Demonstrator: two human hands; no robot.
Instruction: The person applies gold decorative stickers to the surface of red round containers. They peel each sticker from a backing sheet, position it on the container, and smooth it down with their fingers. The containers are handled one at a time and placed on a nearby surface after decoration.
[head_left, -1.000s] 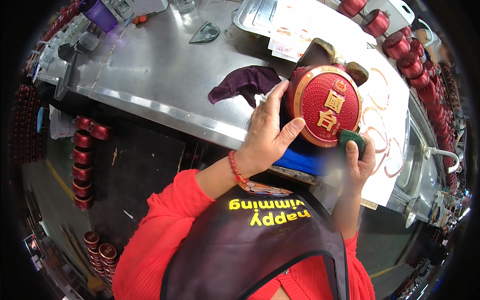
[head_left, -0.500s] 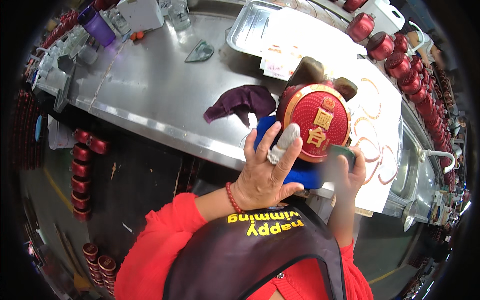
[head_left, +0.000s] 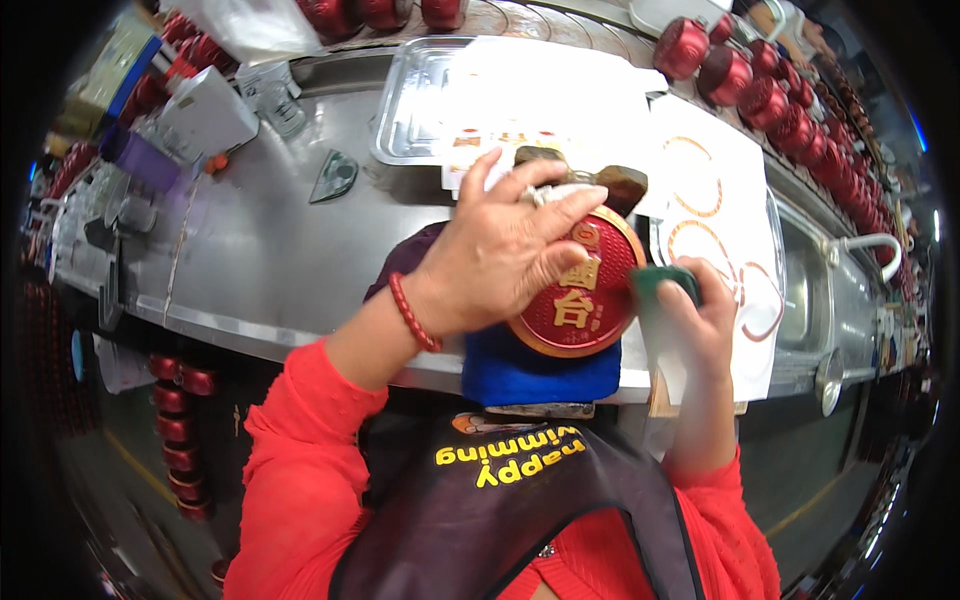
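Observation:
A red round container [head_left: 611,290] with a gold rim and raised gold characters lies tilted on a folded blue cloth [head_left: 540,372], its flat face toward me. My left hand [head_left: 490,245] reaches across its upper left, fingers stretched out and a white wrap on one finger; the thumb lies over the face. My right hand [head_left: 708,315] pinches a dark green scraper-like piece [head_left: 662,282] at the container's right edge; motion blurs it slightly. Two brown blocks [head_left: 622,188] stand behind the container. A dark purple cloth [head_left: 412,250] lies partly hidden beneath my left hand.
A metal tray [head_left: 400,110] and white sheets [head_left: 560,90] with red-gold strips [head_left: 712,195] cover the far and right bench. A glass-like green piece [head_left: 334,177] lies left. A sink [head_left: 805,290] is at right; red containers [head_left: 725,75] line the back.
The view has shifted. My left hand has moved up and over the container's upper left side, covering part of its face. My right hand still holds the green piece at the right edge.

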